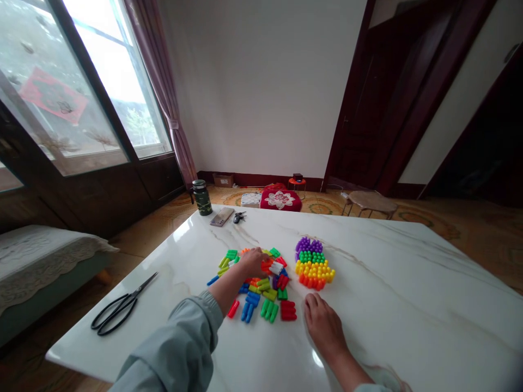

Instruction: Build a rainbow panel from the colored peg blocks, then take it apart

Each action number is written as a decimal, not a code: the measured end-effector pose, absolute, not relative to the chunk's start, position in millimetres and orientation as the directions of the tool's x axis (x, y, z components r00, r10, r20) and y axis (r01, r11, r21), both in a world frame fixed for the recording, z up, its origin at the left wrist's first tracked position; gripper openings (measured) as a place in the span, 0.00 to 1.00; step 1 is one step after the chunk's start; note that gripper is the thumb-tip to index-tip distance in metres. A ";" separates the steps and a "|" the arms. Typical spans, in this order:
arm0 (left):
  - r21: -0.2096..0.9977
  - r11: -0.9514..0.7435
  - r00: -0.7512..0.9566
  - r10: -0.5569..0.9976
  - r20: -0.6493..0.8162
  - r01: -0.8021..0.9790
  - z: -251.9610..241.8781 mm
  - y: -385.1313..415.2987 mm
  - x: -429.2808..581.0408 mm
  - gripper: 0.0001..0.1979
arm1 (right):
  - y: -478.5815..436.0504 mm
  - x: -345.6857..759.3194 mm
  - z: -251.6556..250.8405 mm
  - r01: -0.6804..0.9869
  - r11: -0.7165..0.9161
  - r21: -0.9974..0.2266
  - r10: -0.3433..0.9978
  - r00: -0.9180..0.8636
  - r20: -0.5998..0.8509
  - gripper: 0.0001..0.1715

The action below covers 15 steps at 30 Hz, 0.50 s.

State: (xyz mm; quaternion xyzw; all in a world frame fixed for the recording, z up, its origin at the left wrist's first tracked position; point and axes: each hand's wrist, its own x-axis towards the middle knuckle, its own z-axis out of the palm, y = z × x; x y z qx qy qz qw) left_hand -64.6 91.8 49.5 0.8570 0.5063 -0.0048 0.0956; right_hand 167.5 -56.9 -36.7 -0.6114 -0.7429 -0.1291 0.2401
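Observation:
A loose pile of bright plastic peg blocks (261, 288) lies on the white marble table (392, 305). My left hand (254, 262) rests on top of this pile, fingers curled over the pieces; what it grips is hidden. To the right stands a joined cluster of blocks (314, 263) in purple, green, yellow and orange rows. My right hand (322, 322) lies flat on the table just below that cluster, fingers together, holding nothing. Red blocks (288, 310) sit between my two hands.
Black scissors (120, 306) lie near the table's left edge. A phone (222, 216), keys (238, 217) and a camouflage bottle (201, 197) stand at the far corner. A bed (41, 261) is to the left, a red cushion (280, 200) and small stool (370, 201) on the floor beyond.

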 end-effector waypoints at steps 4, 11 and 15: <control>0.145 -0.506 0.526 0.832 -0.176 0.850 48.7 104.1 -59.7 0.31 | -57.1 167.4 -36.5 0.968 0.222 -0.117 0.852 -0.134 0.506 0.09; 0.103 -0.548 0.556 0.799 -0.228 0.830 44.9 113.0 -53.6 0.38 | -57.9 165.7 -33.8 0.972 0.208 -0.106 0.863 -0.131 0.488 0.08; 0.074 -0.552 0.554 0.804 -0.219 0.831 46.1 104.9 -50.0 0.43 | -57.4 166.2 -35.6 0.975 0.196 -0.101 0.869 -0.125 0.478 0.08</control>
